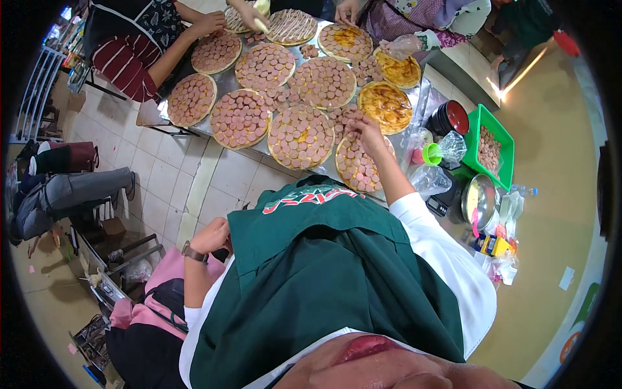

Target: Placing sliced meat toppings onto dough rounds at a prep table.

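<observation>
My right hand (pixel 367 131) reaches over the far edge of a pizza base (pixel 355 170) covered with round pink sausage slices. Its fingers are bent together by loose slices (pixel 339 119) on the metal table; what they pinch is too small to make out. Left of it lies another pizza (pixel 301 137) topped with slices, and beyond it a base with glossy orange-brown sauce (pixel 385 107). My left hand (pixel 211 236), a watch on its wrist, is held low beside my green apron (pixel 304 227). Its fingers are curled, and their inside is hidden.
Several more topped pizzas (pixel 240 118) crowd the metal table. Other people's hands (pixel 208 23) work along its far side, one squeezing a piping bag (pixel 260 24). At right stand a green crate (pixel 481 123) with sausage slices, dark bowls (pixel 450 118), a scale (pixel 438 205) and a metal bowl (pixel 479 198).
</observation>
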The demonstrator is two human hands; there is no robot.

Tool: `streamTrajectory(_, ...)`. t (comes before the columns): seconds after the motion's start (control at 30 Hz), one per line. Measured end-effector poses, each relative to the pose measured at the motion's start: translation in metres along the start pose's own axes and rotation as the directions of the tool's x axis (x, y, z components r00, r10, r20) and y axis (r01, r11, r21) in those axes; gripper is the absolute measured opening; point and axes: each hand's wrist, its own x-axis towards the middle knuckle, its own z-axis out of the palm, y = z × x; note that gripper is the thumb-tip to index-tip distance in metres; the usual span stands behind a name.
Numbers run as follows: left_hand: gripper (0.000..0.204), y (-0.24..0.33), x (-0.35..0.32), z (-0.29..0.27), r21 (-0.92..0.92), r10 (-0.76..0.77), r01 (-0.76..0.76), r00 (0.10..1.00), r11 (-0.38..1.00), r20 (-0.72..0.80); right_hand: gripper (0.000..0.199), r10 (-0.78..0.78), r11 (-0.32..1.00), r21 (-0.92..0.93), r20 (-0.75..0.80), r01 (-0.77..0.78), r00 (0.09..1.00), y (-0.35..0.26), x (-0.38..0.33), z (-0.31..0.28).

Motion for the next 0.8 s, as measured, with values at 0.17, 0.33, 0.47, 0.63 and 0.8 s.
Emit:
streamTrajectory(0.17,0.069,0.029,-0.013,0.016,-0.502,0.22,-0.171,0.975,0.848,0.038,0.028,-0.079,0.975,-0.208,0.02,0.082,0.997,0.008,-0.01,0.008)
streamTrajectory(0.33,0.067,0.04,-0.005,0.032,-0.499,0.469,-0.405,0.883,0.766,0.003,0.022,-0.146,0.876,-0.452,0.08,0.167,0.986,0.017,-0.01,0.02)
streamTrajectory(0.47,0.064,-0.005,0.004,0.037,-0.51,0.412,-0.344,0.911,0.789,0.023,0.019,-0.244,0.724,-0.61,0.211,0.323,0.947,0.022,0.004,0.042)
streamTrajectory(0.63,0.061,-0.029,0.005,0.053,-0.433,0.391,-0.352,0.92,0.83,0.003,0.02,-0.166,0.567,-0.769,0.245,0.295,0.955,0.028,0.02,0.082)
streamTrajectory(0.8,0.058,-0.048,0.016,0.058,-0.315,0.364,-0.361,0.93,0.878,-0.051,0.02,-0.155,0.331,-0.873,0.324,0.358,0.933,0.045,0.038,0.102)
